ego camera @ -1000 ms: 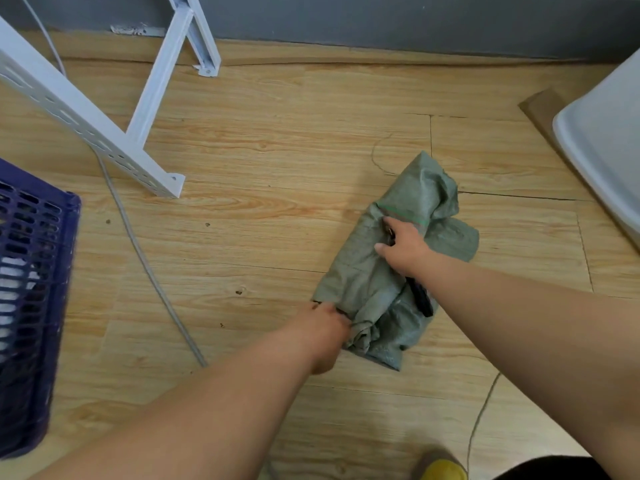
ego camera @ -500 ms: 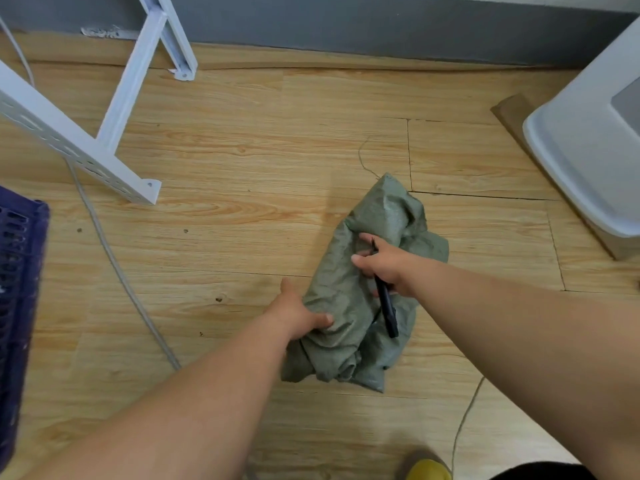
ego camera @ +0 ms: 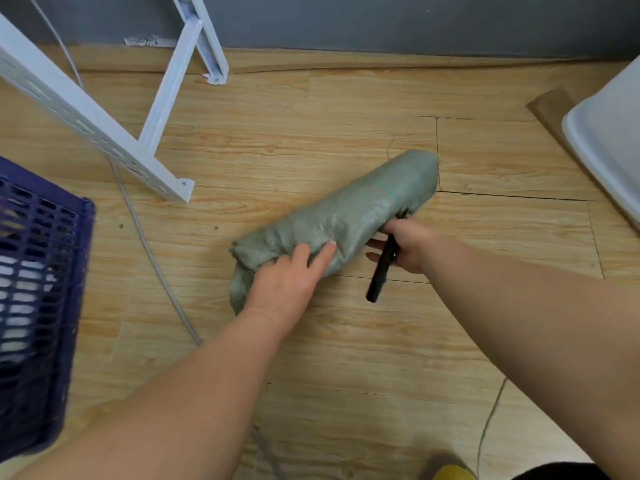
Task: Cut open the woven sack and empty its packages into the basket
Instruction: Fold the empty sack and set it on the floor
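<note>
on the floor: the green woven sack [ego camera: 349, 220] lies as a limp roll on the wood-look floor [ego camera: 311, 341], slanting up to the right, well apart from the basket [ego camera: 45, 282].
left hand [ego camera: 287, 282]: rests on the sack's near end, fingers mostly straight and pressing the cloth.
right hand [ego camera: 405, 249]: curled round a dark cutter [ego camera: 382, 268] beside the sack's middle; whether it also pinches the cloth i cannot tell.
progress: the sack looks flat and slack, so probably cut and emptied; pale things show through the basket's mesh, though i cannot tell them as packages.
left to do: likely only putting the sack and cutter aside.
edges: white metal frame [ego camera: 104, 133] and a grey cable [ego camera: 156, 265] to the left, pale bin [ego camera: 609, 150] at the right.
open room: bare floor lies around the sack.
</note>
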A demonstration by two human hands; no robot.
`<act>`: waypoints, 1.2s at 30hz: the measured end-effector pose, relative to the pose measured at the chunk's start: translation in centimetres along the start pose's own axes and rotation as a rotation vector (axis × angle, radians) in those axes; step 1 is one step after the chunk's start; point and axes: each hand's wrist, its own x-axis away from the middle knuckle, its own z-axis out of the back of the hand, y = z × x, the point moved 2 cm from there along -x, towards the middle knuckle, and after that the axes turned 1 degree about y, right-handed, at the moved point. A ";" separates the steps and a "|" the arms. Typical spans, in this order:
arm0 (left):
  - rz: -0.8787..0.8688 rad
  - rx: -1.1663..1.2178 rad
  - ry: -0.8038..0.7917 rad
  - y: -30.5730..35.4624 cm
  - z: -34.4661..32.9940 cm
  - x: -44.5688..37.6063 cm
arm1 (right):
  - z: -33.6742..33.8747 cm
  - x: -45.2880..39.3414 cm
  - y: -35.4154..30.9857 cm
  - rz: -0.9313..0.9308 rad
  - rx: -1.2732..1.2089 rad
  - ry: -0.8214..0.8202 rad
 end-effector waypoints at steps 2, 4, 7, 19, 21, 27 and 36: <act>-0.073 -0.126 -0.175 0.1 -1.3 0.0 | -0.2 0.2 -0.1 -0.033 0.086 0.120; 0.004 -0.154 -0.313 0.0 -2.0 -0.2 | 0.2 0.4 0.2 0.005 0.197 0.299; 0.098 -0.076 -0.350 -1.0 -2.6 -0.9 | 0.0 1.3 -0.4 0.353 0.460 0.446; 0.478 0.762 -0.362 -3.5 -4.3 -0.2 | -8.3 2.7 3.3 -0.115 0.245 0.053; 0.480 0.769 -0.362 -4.1 -4.2 0.0 | -9.1 2.7 3.3 -0.092 0.252 0.001; 0.530 0.714 -0.180 -7.3 -2.7 1.0 | -12.2 1.2 -0.3 0.085 0.212 -0.001; 0.615 0.540 -0.328 -11.7 -2.1 1.6 | -16.6 0.4 -2.9 0.131 0.487 -0.011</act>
